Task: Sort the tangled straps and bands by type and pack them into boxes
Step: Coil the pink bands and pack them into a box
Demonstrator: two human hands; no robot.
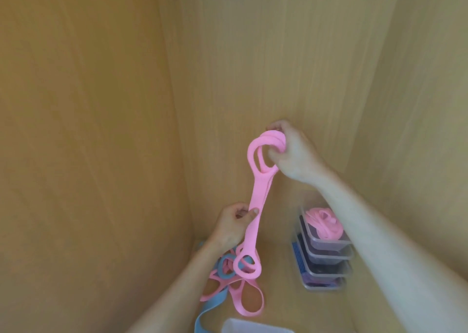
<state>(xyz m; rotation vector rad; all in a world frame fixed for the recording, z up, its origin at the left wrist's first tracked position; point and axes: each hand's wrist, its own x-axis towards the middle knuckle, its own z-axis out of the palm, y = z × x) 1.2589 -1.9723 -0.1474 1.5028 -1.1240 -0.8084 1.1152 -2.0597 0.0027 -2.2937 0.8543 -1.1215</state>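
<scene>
Pink strap (253, 206) hangs near-vertical above the tangled pile (233, 279) on the worktop; right hand (291, 150) grips its top loops, left hand (233, 223) pinches mid-length. Stacked boxes (326, 254) sit nearer the right hand.

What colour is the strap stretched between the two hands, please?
Pink; the strap shows clearly in the head view.

The pink strap (260, 193) looks like smooth, matt rubber or silicone, soft and pliant. The blue band (203, 316) in the pile has the same dull, rubbery surface. The stacked boxes (329, 255) are clear, slightly glossy plastic. The walls (101, 104) and table (276, 294) show a matt, pale wood grain.
</scene>
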